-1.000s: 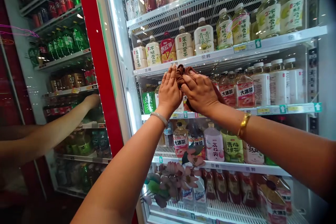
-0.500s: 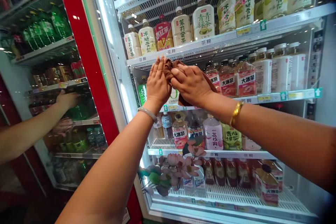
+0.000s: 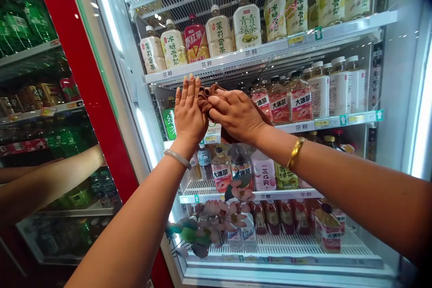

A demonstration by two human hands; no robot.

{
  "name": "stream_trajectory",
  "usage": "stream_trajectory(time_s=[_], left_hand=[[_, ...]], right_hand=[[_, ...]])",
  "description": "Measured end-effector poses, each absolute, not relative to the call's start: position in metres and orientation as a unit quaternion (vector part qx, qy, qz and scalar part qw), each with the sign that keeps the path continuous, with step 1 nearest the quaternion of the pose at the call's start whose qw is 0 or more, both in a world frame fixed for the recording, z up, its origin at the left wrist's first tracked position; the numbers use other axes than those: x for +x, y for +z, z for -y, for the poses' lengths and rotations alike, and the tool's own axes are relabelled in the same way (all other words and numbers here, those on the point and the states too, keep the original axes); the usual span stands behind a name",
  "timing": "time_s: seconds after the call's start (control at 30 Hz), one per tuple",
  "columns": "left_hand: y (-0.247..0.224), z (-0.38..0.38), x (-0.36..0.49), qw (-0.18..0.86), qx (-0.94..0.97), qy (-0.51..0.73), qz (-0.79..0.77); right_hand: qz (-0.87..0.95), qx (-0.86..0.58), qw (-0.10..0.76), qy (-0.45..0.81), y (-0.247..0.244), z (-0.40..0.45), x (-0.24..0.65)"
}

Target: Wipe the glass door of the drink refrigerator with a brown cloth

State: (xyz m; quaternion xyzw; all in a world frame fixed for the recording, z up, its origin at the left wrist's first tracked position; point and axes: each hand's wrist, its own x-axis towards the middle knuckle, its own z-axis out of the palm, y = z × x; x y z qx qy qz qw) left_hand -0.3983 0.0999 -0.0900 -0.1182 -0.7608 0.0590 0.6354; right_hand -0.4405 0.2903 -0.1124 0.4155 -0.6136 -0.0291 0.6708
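My left hand (image 3: 191, 110) lies flat against the glass door of a drinks cooler, fingers stretched upward, a pale bangle on its wrist. Right beside it, my right hand (image 3: 234, 114) is closed around a crumpled brown cloth (image 3: 207, 96) pressed on the same glass. Part of the cloth hangs below my right hand. A gold bracelet circles my right wrist. Behind the glass, bottles stand on white shelves (image 3: 202, 65); those straight behind my hands are partly hidden.
A red door frame (image 3: 91, 94) stands at the left, beside another cooler with green bottles (image 3: 37, 20) and reflected arms. Pink flowers and green leaves (image 3: 216, 216) show on the glass, low in the middle.
The view has shifted, so the cooler and both hands appear further left. My hands keep nearly the same pose, still together at the glass with the cloth in my right hand.
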Motion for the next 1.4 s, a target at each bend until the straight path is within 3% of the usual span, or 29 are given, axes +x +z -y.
stream_trajectory(time_s=[0.2, 0.4, 0.5, 0.6, 0.73, 0.87, 1.03, 1.23, 1.4], left_hand=[[-0.116, -0.11, -0.398, 0.625, -0.119, 0.052, 0.769], [-0.137, -0.137, -0.403, 0.633, -0.113, 0.043, 0.765], [-0.154, -0.158, -0.408, 0.64, -0.089, 0.008, 0.763], [-0.173, -0.176, -0.414, 0.636, -0.078, -0.007, 0.768], [-0.187, -0.186, -0.418, 0.624, -0.097, 0.007, 0.775], [-0.19, -0.185, -0.415, 0.614, -0.12, 0.026, 0.78], [-0.19, -0.189, -0.411, 0.598, -0.12, 0.036, 0.791], [-0.193, -0.192, -0.411, 0.559, -0.194, 0.081, 0.802], [-0.2, -0.2, -0.413, 0.573, -0.16, 0.053, 0.802]], right_hand=[[0.611, 0.313, 0.723, 0.08, -0.125, -0.319, -0.453], [0.559, 0.401, 0.726, -0.008, -0.135, -0.313, -0.447], [0.58, 0.348, 0.735, 0.042, -0.134, -0.331, -0.451], [0.597, 0.3, 0.738, 0.092, -0.165, -0.35, -0.453], [0.595, 0.372, 0.71, 0.054, -0.201, -0.357, -0.45], [0.616, 0.379, 0.689, 0.055, -0.18, -0.373, -0.459], [0.594, 0.254, 0.752, 0.131, -0.192, -0.394, -0.467], [0.581, 0.386, 0.715, 0.046, -0.206, -0.383, -0.46], [0.581, 0.262, 0.761, 0.121, -0.198, -0.397, -0.469]])
